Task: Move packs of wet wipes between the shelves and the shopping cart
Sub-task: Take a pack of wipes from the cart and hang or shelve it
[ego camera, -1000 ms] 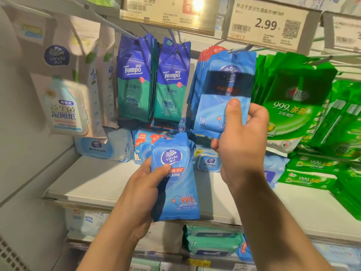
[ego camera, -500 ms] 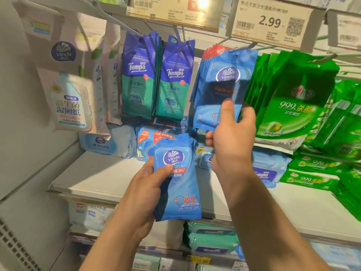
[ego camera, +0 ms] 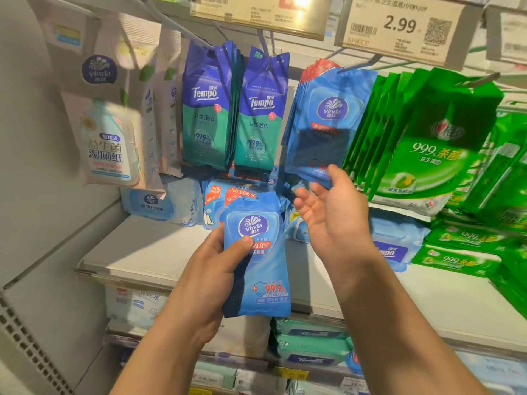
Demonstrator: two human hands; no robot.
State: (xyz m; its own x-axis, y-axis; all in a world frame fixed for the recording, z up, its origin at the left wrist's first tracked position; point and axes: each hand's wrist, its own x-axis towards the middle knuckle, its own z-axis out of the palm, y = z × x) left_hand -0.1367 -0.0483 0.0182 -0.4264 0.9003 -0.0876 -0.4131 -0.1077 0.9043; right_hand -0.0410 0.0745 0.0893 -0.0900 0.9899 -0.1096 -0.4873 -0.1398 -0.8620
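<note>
My left hand (ego camera: 216,269) grips a blue Vinda wet wipes pack (ego camera: 258,269) by its left edge, thumb on the front, in front of the white shelf (ego camera: 148,252). A row of the same blue Vinda packs (ego camera: 328,124) hangs on a hook above. My right hand (ego camera: 330,206) is below that row, palm turned up, fingers spread and holding nothing; its thumb is at the bottom edge of the front hanging pack.
Blue-green Tempo packs (ego camera: 236,109) hang left of the Vinda row, green packs (ego camera: 427,143) hang on the right, a pale Vinda bag (ego camera: 108,138) far left. Flat wipes packs (ego camera: 159,203) lie on the shelf. A price tag reading 2.99 (ego camera: 399,24) sits above.
My right hand has let go of the front hanging Vinda pack and dropped down with its fingers spread. My left hand keeps its hold on the other pack.
</note>
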